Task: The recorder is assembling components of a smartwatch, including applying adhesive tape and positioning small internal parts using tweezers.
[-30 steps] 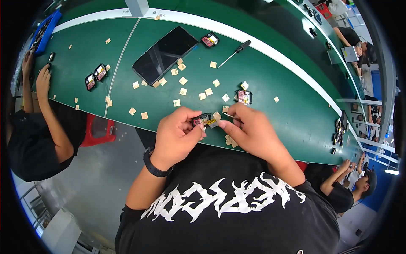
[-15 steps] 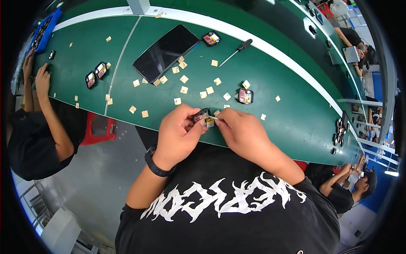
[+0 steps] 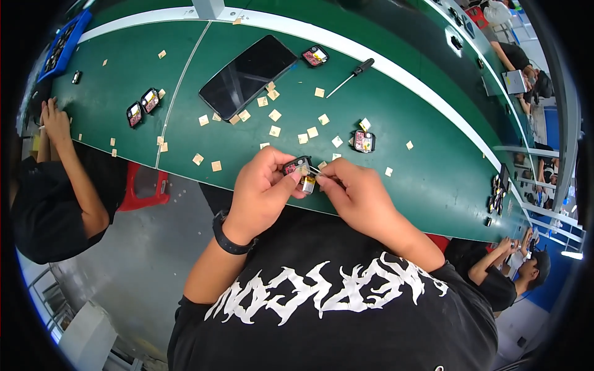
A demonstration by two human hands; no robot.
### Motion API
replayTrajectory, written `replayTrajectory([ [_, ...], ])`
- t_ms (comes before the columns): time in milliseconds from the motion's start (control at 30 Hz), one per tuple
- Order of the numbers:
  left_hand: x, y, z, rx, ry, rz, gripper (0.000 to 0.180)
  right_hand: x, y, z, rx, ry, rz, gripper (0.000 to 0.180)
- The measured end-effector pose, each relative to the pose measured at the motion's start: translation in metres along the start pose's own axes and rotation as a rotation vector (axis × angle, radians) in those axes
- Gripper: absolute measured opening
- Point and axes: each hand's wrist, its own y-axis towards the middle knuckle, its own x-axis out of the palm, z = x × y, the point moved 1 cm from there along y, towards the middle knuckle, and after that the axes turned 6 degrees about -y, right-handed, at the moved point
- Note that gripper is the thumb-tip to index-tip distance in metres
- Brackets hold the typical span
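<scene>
Near the table's front edge, my left hand (image 3: 269, 179) grips a small black electronic housing (image 3: 289, 167) with a red circuit board inside. A silver battery with yellow tape (image 3: 308, 185) hangs at the housing's lower right, by the left fingertips. My right hand (image 3: 351, 185) is closed in a pinch on a thin, pale, stick-like thing (image 3: 315, 170), whose tip reaches the housing. Its exact kind is too small to tell. Just beyond my hands, several small tan square pads (image 3: 302, 138) lie scattered.
On the green table (image 3: 427, 179) lie a black phone-like slab (image 3: 247, 77), a screwdriver (image 3: 351, 77) and more opened housings (image 3: 364, 141), (image 3: 315, 56), (image 3: 150, 101). A blue tray (image 3: 64, 46) stands far left, near another person's hand (image 3: 57, 123). A red stool (image 3: 145, 188) is below the table.
The housing has turned slightly in my left hand, and the battery hangs a little lower. My right hand stays close to it. The person at left has drawn a hand back toward the table edge.
</scene>
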Motion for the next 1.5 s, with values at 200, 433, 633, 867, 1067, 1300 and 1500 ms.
replayTrajectory([
  [200, 0.005, -0.008, -0.006, 0.113, 0.238, -0.046, 0.017, 0.002, -0.004, 0.004, -0.056, -0.175, 0.059, 0.010],
  [433, 0.007, -0.006, -0.003, 0.104, 0.238, -0.088, 0.016, 0.001, -0.006, 0.005, -0.053, -0.195, 0.044, 0.010],
  [633, 0.003, -0.006, 0.012, -0.110, -0.107, -0.098, 0.018, -0.012, -0.008, 0.009, 0.055, 0.135, -0.072, 0.012],
  [867, 0.016, -0.006, 0.008, -0.149, -0.283, -0.073, 0.016, -0.011, -0.017, 0.013, -0.032, 0.372, 0.064, 0.018],
  [1067, 0.014, 0.002, -0.004, -0.155, -0.201, -0.106, 0.016, -0.013, -0.006, 0.015, -0.286, -0.025, 0.093, 0.022],
  [1300, 0.021, 0.002, -0.008, -0.114, -0.047, -0.053, 0.017, -0.007, -0.004, 0.024, 0.045, 0.163, 0.057, 0.012],
  [1500, 0.023, 0.000, -0.006, -0.116, -0.013, -0.023, 0.016, -0.003, -0.007, 0.019, 0.195, 0.449, -0.037, 0.011],
])
